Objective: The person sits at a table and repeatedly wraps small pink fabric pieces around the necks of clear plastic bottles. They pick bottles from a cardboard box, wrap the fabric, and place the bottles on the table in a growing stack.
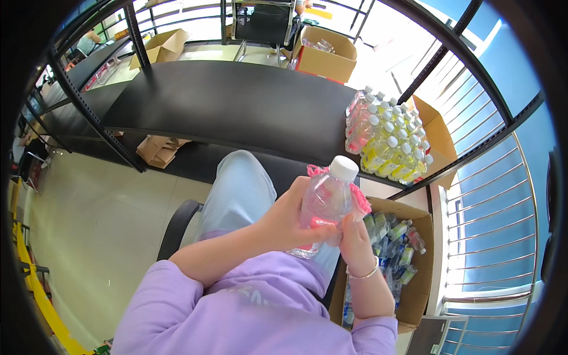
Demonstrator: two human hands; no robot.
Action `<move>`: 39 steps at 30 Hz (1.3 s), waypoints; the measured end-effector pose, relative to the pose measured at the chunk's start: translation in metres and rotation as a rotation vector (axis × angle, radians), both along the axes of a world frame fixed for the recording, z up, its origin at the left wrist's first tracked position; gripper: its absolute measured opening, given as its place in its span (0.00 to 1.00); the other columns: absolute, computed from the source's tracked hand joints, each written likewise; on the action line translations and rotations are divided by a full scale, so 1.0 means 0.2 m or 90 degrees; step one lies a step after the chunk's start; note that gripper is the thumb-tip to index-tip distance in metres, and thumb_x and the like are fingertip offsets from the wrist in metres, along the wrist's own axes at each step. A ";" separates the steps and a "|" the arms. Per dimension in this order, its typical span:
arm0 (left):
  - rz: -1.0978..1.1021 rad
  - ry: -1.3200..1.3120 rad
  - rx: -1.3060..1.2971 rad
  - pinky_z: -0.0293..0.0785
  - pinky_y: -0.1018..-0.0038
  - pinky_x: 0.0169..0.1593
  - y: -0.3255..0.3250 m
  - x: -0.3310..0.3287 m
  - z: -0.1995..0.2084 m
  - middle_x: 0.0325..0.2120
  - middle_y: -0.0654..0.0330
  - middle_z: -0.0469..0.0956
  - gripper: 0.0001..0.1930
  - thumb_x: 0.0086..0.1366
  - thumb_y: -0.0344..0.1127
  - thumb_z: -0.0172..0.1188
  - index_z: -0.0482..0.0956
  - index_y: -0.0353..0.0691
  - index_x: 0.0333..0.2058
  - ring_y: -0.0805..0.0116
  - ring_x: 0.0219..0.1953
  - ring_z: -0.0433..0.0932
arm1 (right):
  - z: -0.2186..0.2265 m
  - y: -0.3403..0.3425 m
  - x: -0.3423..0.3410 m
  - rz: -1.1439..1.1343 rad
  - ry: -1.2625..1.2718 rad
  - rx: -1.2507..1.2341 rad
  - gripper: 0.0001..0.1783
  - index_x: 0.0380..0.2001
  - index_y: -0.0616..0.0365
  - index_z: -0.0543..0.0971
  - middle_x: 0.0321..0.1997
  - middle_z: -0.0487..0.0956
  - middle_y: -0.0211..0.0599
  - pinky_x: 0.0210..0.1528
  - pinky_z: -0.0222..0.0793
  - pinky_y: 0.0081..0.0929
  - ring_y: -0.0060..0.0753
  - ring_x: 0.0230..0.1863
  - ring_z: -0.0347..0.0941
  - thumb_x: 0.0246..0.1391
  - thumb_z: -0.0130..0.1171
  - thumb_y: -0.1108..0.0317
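I hold a clear plastic bottle (324, 201) with a white cap and a pink label in front of my lap. My left hand (284, 222) wraps around its body from the left. My right hand (354, 239) grips its lower right side, where the pink label is partly peeled and crumpled. The bottle tilts slightly, cap pointing up and away. Below my right forearm stands an open cardboard box (414, 290) filled with several small bottles.
A black shelf board (236, 106) lies ahead, with several capped bottles with pink and yellow labels (384, 139) grouped at its right end. More open cardboard boxes (325, 56) stand beyond. A black chair arm (177, 228) is at my left, metal rack posts (94, 118) around.
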State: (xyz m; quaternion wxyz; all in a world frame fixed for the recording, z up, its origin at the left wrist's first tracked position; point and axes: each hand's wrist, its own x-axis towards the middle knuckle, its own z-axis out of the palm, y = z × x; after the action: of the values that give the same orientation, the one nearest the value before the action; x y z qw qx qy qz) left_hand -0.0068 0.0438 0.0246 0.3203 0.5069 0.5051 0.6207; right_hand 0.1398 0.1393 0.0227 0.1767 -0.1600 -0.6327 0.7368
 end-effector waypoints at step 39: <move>-0.669 -0.328 -0.194 0.65 0.75 0.46 -0.11 0.05 -0.06 0.39 0.59 0.69 0.35 0.48 0.39 0.61 0.57 0.36 0.53 0.74 0.42 0.67 | 0.10 -0.05 0.00 0.113 0.492 0.036 0.16 0.29 0.55 0.67 0.31 0.67 0.38 0.36 0.64 0.29 0.30 0.32 0.65 0.39 0.65 0.73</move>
State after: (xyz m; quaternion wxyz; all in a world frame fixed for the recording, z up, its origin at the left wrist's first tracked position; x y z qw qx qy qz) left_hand 0.0033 0.0227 0.0128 0.7650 0.4704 0.1764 0.4029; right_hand 0.1406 0.1284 0.0434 0.3414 0.1894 -0.5511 0.7375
